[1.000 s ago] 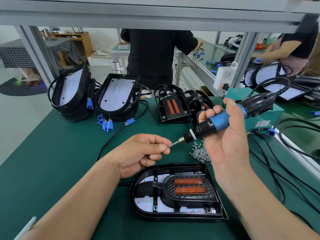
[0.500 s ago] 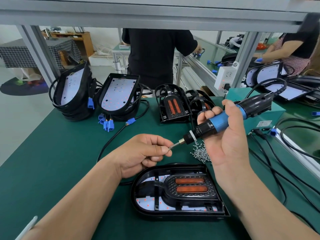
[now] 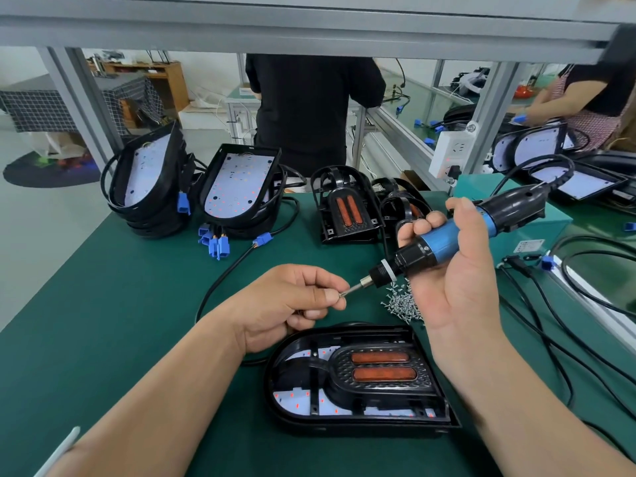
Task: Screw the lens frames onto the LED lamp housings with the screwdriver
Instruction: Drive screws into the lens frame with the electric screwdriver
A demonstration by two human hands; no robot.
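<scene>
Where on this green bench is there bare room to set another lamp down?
The widest bare patch of green mat lies left of the left hand, in front of the stacked housings and left of the black cable. Around the right hand it is crowded: screw pile, cords, teal box.

Two hands (image 3: 292, 304) (image 3: 457, 287), one screwdriver (image 3: 444, 239) (screws (image 3: 404, 304) uncounted)
</scene>
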